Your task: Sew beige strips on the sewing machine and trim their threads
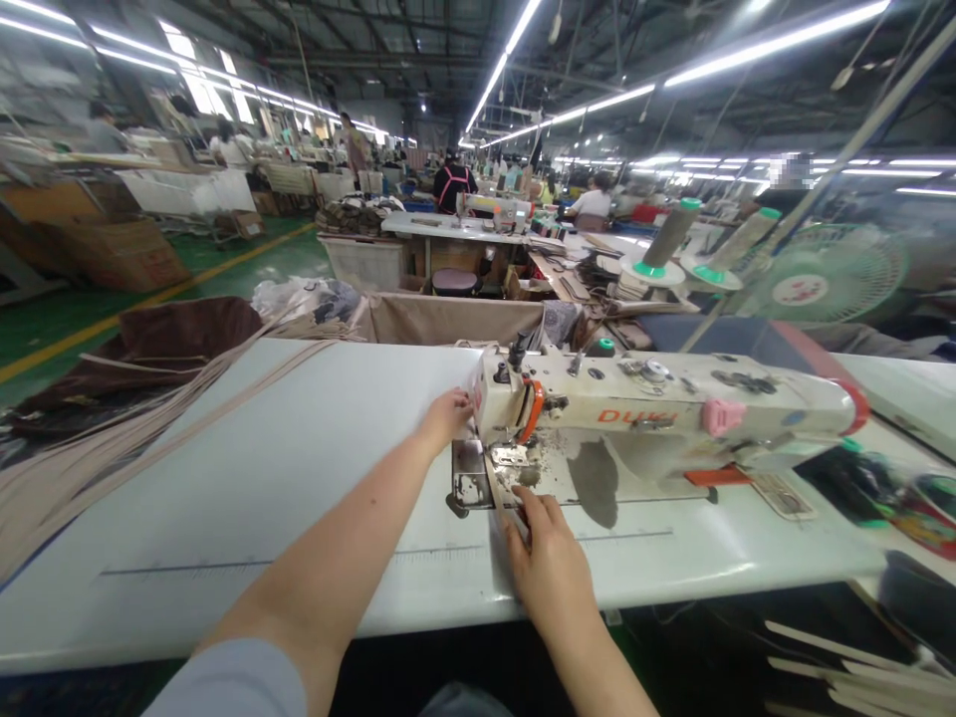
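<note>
A narrow beige strip (494,482) runs across the metal needle plate of a white sewing machine (634,398) and towards me. My right hand (551,560) has its thumb and fingers closed at the strip's near end, just in front of the presser foot area. Beside the left end of the machine head is my left hand (446,420), its fingers curled in; the machine partly hides the fingertips, and what they hold does not show. An orange guard (531,410) sits at the needle end of the head.
Long beige strips (186,408) trail over the left edge of the white table (321,438). Thread cones (670,237) and a green fan (822,274) stand behind the machine. More strips (843,667) hang below at right. Several people work farther back.
</note>
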The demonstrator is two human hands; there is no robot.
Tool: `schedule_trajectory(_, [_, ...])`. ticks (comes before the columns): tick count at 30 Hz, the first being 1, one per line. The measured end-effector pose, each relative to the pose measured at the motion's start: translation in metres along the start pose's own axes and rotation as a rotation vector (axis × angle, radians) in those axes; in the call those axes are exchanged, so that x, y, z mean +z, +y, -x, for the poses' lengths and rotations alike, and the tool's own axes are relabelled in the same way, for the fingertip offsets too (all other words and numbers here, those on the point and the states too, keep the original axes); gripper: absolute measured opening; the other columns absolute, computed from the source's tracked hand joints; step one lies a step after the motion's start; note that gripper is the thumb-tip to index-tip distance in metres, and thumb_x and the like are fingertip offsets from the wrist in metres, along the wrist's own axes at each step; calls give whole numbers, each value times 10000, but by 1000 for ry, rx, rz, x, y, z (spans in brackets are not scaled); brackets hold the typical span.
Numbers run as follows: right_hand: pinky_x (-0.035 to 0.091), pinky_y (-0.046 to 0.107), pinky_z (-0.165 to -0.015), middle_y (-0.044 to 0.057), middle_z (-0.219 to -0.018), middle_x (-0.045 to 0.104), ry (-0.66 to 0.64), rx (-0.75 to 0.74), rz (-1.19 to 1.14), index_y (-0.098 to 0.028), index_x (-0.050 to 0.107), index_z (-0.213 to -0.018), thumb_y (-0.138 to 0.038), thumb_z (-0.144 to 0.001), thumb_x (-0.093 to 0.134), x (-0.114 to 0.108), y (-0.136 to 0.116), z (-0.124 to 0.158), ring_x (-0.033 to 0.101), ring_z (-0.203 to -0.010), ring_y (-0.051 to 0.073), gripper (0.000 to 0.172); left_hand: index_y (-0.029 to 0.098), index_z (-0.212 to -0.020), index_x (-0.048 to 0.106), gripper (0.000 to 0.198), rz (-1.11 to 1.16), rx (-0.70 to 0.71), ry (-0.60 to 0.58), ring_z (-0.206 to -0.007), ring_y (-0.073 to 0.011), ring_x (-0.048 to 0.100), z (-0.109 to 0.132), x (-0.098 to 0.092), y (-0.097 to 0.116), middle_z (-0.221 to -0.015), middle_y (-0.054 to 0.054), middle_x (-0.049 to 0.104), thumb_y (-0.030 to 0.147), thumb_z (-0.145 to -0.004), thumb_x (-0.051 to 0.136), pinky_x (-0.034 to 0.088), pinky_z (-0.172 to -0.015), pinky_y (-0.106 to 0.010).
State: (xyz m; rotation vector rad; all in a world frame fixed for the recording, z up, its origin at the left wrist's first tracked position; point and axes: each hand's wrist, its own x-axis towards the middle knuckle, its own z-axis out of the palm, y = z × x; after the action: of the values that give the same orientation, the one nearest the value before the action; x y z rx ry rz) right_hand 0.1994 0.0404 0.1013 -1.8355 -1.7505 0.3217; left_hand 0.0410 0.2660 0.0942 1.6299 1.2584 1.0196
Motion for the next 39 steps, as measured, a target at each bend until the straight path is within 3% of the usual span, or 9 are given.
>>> schedule_trajectory(5, [571,414,-982,186,-1235,631,82,-62,-247,-137,665,-1262,-285,-992,550,2,4,3,651,-1121,275,329,175,-788,732,391,237,-111,27,-1033,-322,677,21,-18,-2,-931,-91,775,562,-727,738,484,-1007,-440])
schedule_trajectory(9, [544,406,-1006,152,-1150,672,0,-139,-376,-166,707,-1170,-354,-1023,526,1,-9,0,653,-1094,261,299,167,-778,701,443,388,-168,-3,-970,-305,693,48,-36,5,-867,-96,758,570,-657,837,510,-1001,-463])
schedule_trajectory(12, [554,359,-890,94,-1010,711,-108,-107,-475,-195,712,-1130,-429,-1019,531,0,-23,-4,671,-961,237,316,185,-747,636,444,495,-174,8,-1001,-277,697,72,-50,11,-888,-91,745,562,-665,855,540,-1015,-452])
schedule_trajectory(16, [498,291,-675,38,-851,705,-294,23,-673,-207,703,-1011,-572,-1020,491,9,-35,-12,618,-720,173,423,186,-778,660,437,565,-183,54,-1052,-254,692,105,-62,12,-940,-79,744,550,-665,875,531,-1068,-424])
schedule_trajectory(21, [340,248,-494,41,-752,675,-420,210,-915,-157,713,-946,-745,-892,603,32,-42,-26,472,-540,109,601,188,-843,713,399,485,-142,148,-1052,-254,703,144,-69,5,-996,-76,776,548,-739,849,521,-1037,-382])
schedule_trajectory(26, [234,232,-469,39,-732,656,-520,306,-1050,-137,707,-907,-724,-854,663,46,-50,-37,403,-512,78,592,202,-911,722,361,391,-105,200,-1082,-261,723,175,-75,3,-1060,-75,795,531,-800,819,527,-1032,-372])
schedule_trajectory(30, [193,234,-463,19,-705,621,-581,297,-1096,-138,698,-900,-744,-828,665,51,-62,-44,356,-489,69,611,203,-968,722,345,372,-56,187,-1123,-259,727,193,-80,3,-1108,-88,790,521,-851,789,554,-1042,-373])
schedule_trajectory(34, [146,235,-471,-48,-630,490,-631,261,-1131,-163,661,-861,-784,-784,670,51,-72,-47,261,-479,62,626,205,-986,720,301,355,31,211,-1140,-242,724,202,-84,3,-1125,-87,779,477,-875,784,566,-1058,-361])
schedule_trajectory(39, [171,249,-498,-76,-618,395,-613,204,-1074,-191,617,-853,-722,-868,598,45,-76,-47,247,-508,84,531,209,-985,720,277,309,70,179,-1128,-235,725,209,-91,7,-1123,-82,773,472,-905,752,570,-1044,-354])
